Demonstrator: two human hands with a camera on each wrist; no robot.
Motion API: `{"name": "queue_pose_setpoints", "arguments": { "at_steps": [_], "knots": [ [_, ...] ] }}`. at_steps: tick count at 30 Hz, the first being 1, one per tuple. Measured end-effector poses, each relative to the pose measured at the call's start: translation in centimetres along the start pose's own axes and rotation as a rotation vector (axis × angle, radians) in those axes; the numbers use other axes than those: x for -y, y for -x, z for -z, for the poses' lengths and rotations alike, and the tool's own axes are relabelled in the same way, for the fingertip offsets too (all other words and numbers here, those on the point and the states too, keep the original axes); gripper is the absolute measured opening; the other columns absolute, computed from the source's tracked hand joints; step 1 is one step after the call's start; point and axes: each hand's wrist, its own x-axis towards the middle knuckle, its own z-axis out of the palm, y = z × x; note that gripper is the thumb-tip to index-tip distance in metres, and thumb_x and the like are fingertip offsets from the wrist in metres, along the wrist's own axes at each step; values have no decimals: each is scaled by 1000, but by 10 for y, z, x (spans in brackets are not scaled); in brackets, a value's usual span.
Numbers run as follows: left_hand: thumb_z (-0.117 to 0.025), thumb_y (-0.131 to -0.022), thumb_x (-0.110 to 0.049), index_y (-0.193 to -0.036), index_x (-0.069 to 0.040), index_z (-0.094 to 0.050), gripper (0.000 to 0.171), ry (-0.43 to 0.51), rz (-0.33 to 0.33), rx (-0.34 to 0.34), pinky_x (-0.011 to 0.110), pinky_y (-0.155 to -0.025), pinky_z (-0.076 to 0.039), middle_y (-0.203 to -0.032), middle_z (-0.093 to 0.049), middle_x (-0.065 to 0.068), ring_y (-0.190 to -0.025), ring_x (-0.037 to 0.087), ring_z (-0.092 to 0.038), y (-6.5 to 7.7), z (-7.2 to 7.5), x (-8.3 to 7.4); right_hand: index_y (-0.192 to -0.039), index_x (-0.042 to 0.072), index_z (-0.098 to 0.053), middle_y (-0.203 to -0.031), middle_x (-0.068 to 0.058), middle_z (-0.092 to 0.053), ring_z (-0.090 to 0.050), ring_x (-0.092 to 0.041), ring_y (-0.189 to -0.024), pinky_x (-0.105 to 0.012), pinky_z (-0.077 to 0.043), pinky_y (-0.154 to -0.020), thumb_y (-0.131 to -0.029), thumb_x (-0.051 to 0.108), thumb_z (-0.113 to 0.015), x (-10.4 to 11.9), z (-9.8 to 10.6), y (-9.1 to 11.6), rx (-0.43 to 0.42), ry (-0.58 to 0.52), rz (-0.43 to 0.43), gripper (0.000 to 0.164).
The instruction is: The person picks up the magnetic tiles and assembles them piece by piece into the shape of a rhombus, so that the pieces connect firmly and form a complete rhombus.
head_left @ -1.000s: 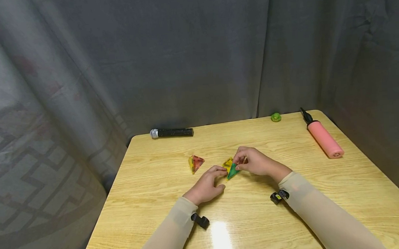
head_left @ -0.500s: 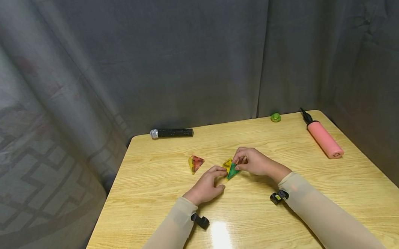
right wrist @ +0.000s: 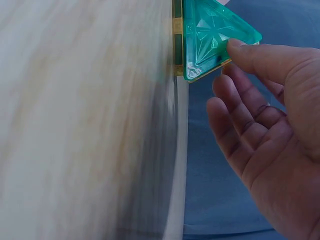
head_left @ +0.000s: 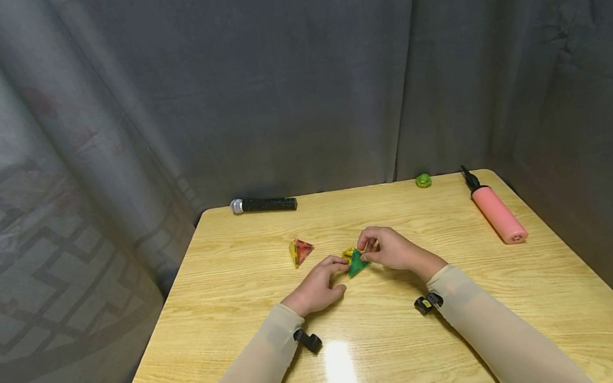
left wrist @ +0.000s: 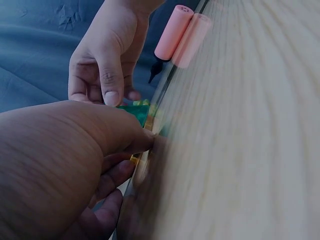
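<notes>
My right hand pinches a translucent green triangular magnetic tile between thumb and fingers, near its upper corner. In the right wrist view the green tile stands up from the table with its thumb-side face showing, and a yellow tile edge lies along its base. Behind the green tile in the head view, part of the yellow tile shows. My left hand lies low over the table, fingers reaching forward, fingertips at the yellow tile's left side.
A red and yellow pair of joined triangular tiles lies left of the hands. Along the back are a black microphone and a small green toy. A pink hand pump lies at the right on the wooden table.
The green tile has tilted under my right hand, showing a broader face and covering more of the yellow tile. My right hand shifted very slightly; the left hand stayed put.
</notes>
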Motion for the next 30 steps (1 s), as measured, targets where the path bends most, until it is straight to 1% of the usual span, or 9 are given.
{"name": "queue_pose_setpoints", "arguments": {
  "at_steps": [2,5,8,11,16,23,26,30],
  "knots": [
    [-72,-97,-9,-144,-6,-62,48,3,-4,3,33,-119,-37,-149,-53,2,-142,17,-47,0,-1,0,-101,20,-68,-94,5,-67,-63,-15,-85,-33,-58,-75,-91,5,-82,-1,0,0,2,-10,-1,23],
    [-72,-97,-10,-144,-7,-62,47,5,-5,9,33,-119,-37,-149,-52,1,-142,16,-47,0,-2,0,-109,15,-71,-95,5,-68,-64,-16,-86,-34,-58,-76,-91,3,-81,-2,0,0,16,-18,-3,24],
    [-72,-97,-10,-143,-7,-63,47,0,-7,10,34,-119,-38,-148,-53,0,-142,15,-47,-1,-3,0,-118,10,-73,-97,4,-68,-65,-15,-89,-35,-58,-79,-92,5,-81,-2,0,1,35,-14,-10,28],
    [-72,-97,-11,-143,-7,-63,47,-1,-11,7,34,-119,-38,-148,-53,-1,-142,16,-47,-1,-4,1,-122,7,-73,-100,5,-69,-65,-14,-92,-36,-58,-82,-92,10,-82,-4,-1,1,50,-10,-24,31],
    [-72,-97,-11,-143,-7,-63,47,-4,-15,9,34,-119,-38,-148,-52,-2,-142,16,-47,-1,-5,2,-123,7,-74,-103,5,-69,-66,-15,-96,-37,-58,-84,-92,14,-84,-3,-3,1,75,-3,-27,33],
    [-72,-97,-12,-143,-8,-64,46,-9,-17,12,34,-119,-38,-148,-53,-2,-142,15,-47,-1,-4,1,-121,11,-75,-109,6,-69,-65,-13,-98,-37,-56,-85,-92,19,-83,-5,-7,3,120,48,-9,32],
    [-72,-98,-12,-144,-9,-62,47,7,-5,17,35,-119,-38,-148,-53,0,-142,16,-47,0,-2,-1,-119,13,-77,-107,9,-69,-65,-12,-97,-38,-57,-87,-92,19,-83,-5,-7,2,114,67,-7,28],
    [-72,-98,-13,-146,-10,-59,50,26,8,6,37,-119,-38,-148,-54,0,-141,17,-48,0,1,-4,-114,16,-79,-102,11,-69,-65,-10,-94,-39,-57,-87,-91,19,-84,-3,-5,2,98,99,-11,24]
  ]
}}
